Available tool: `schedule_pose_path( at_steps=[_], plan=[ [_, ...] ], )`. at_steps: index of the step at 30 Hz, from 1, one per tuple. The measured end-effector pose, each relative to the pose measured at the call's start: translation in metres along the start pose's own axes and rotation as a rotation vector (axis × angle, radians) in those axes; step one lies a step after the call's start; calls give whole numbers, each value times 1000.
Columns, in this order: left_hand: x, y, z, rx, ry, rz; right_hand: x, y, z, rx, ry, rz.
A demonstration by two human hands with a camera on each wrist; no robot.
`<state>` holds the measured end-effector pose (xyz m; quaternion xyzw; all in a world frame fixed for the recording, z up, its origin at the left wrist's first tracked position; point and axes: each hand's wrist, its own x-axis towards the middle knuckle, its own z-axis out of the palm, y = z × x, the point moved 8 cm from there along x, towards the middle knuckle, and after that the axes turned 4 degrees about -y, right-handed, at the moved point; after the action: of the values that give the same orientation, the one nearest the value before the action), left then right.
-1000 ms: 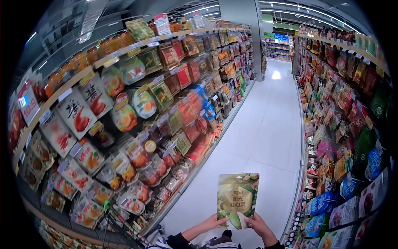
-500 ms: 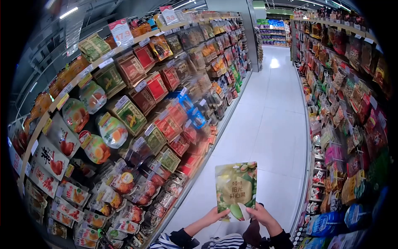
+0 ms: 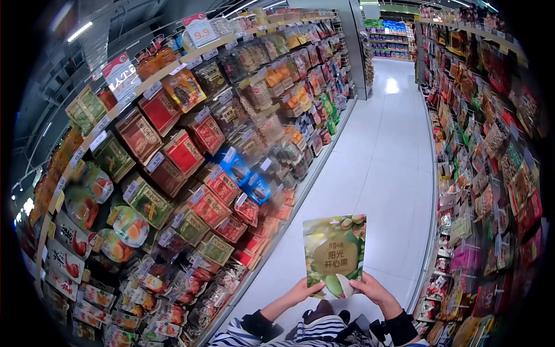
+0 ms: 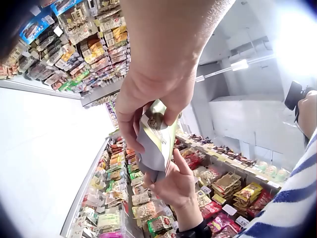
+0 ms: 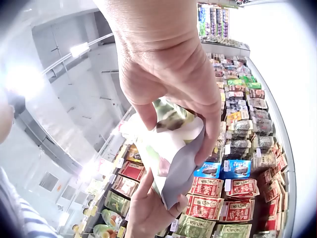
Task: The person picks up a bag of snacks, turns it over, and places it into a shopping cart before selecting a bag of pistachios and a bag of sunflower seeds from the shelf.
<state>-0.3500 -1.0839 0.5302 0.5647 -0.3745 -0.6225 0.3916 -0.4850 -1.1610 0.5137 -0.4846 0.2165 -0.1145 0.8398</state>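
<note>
A green and tan snack pouch (image 3: 335, 254) with Chinese lettering and pictures of pistachios stands upright in front of the person's body. The left hand (image 3: 301, 291) pinches its lower left corner, thumb on the printed front. At the lower right corner the right hand (image 3: 371, 288) grips it the same way. In the left wrist view, the thumb and fingers of the left hand (image 4: 156, 94) hold the pouch (image 4: 157, 141) from both faces, its grey bottom fold showing. The right wrist view has the right hand (image 5: 171, 84) curled round the pouch's other bottom corner (image 5: 183, 166).
A long shelf of hanging snack packs (image 3: 191, 202) lines the left side, with price signs (image 3: 199, 30) on top. Another packed shelf (image 3: 480, 185) runs along the right. Between them a white tiled floor (image 3: 370, 156) leads to a far shelf (image 3: 390, 39) of blue and purple packs.
The view has moved along the aisle, with the left shelf's packs sliding left and nearer. Both hands still hold the pouch, which sits higher in the head view.
</note>
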Motion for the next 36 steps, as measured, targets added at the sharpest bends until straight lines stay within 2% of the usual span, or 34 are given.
schedule_pose_path(
  at_steps=[3,7,10,13,18,22,28,36],
  plan=[
    [52,-3,-13,68,-22,-83,24,-18,-36,24,26,8],
    [124,23,-28,42,-40,-37,67,-54,-84,18,-1,-6],
    [187,45,-51,3,-45,-6,115,-92,-130,-106,-32,14],
    [249,86,-81,21,-37,42,170,-128,-176,-160,-41,73],
    [334,149,-121,-55,-43,64,245,-209,-227,-204,-26,9],
    [389,187,-147,-89,-85,78,301,-242,-262,-228,-45,41],
    [472,218,-196,-71,-23,53,396,-291,-303,-226,-138,27],
    [626,296,-262,-100,104,137,530,-385,-416,-371,-145,-20]
  ],
)
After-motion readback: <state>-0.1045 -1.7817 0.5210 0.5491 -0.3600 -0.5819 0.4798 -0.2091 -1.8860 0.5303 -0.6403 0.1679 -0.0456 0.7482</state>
